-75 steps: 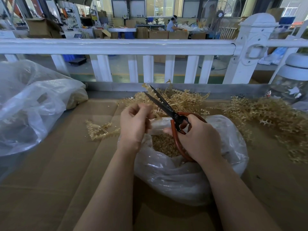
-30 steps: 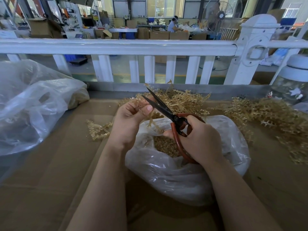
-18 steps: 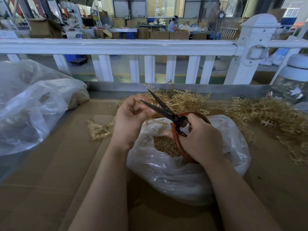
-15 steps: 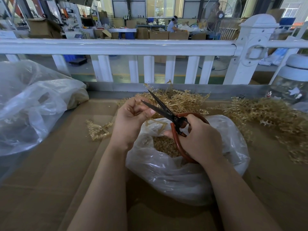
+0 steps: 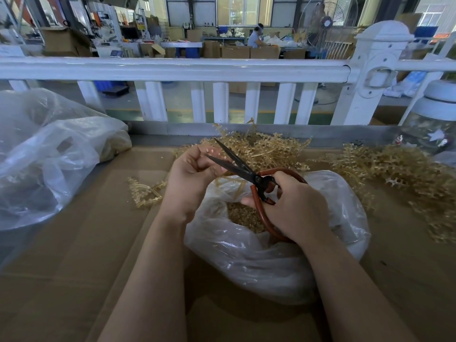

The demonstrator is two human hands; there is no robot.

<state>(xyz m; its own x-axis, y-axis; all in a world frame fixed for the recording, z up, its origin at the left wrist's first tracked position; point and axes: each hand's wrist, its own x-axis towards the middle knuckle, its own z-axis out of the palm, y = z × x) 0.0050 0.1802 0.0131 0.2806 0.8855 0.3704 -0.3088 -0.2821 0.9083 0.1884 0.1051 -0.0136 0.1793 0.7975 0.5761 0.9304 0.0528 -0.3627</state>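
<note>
The left hand (image 5: 195,178) is curled, its fingertips and thumb pinching a small tan plastic sprig (image 5: 209,150) whose little nubs show just above the knuckles. The right hand (image 5: 293,206) grips the red-handled scissors with dark blades (image 5: 243,170), its fingers wrapped through the large looped handles. The blades stand parted in a narrow V with their tips pointing up and to the left, and the lower blade reaches the left thumb right beside the pinched sprig. Whether the blades touch the sprig cannot be told.

Both hands are held over the open mouth of a clear crumpled plastic bag (image 5: 271,262) that lies on the brown cardboard surface (image 5: 74,255). Inside the bag, a heap of small tan cut pieces (image 5: 243,217) shows beneath the scissor handles.

Just behind the hands lies a tangled pile of tan branched plastic sprues (image 5: 271,149), and a second, wider pile (image 5: 394,169) spreads along the right side of the surface. One loose sprue (image 5: 145,193) lies alone on the cardboard to the left of the left wrist. A large, bulging clear plastic sack (image 5: 49,156) fills the left edge. A white railing (image 5: 172,69) runs along the far side of the surface, and a clear jar with a white lid (image 5: 436,119) stands at the far right
</note>
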